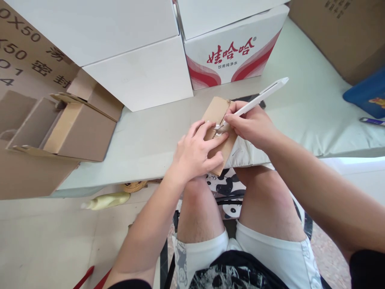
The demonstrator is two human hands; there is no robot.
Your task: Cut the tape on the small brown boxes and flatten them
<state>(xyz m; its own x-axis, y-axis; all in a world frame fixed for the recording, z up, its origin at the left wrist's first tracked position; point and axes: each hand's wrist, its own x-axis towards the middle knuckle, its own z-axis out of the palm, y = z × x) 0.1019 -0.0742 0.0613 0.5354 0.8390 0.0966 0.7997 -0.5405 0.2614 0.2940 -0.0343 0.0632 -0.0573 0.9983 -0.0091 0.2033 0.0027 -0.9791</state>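
A small brown cardboard box [215,110] lies at the front edge of the pale table [150,136], just above my knees. My left hand [197,152] lies on top of it with the fingers curled over its surface, pressing it down. My right hand [251,122] is closed round a white pen-shaped tool [261,97], held like a pen, its metal tip touching the box top right beside my left fingers.
An open brown carton [64,128] sits at the left. White boxes [135,60] and a red-and-white printed box [237,52] stand behind. A large brown box [343,32] and a blue object [365,94] lie far right. A yellowish object [106,200] lies on the floor.
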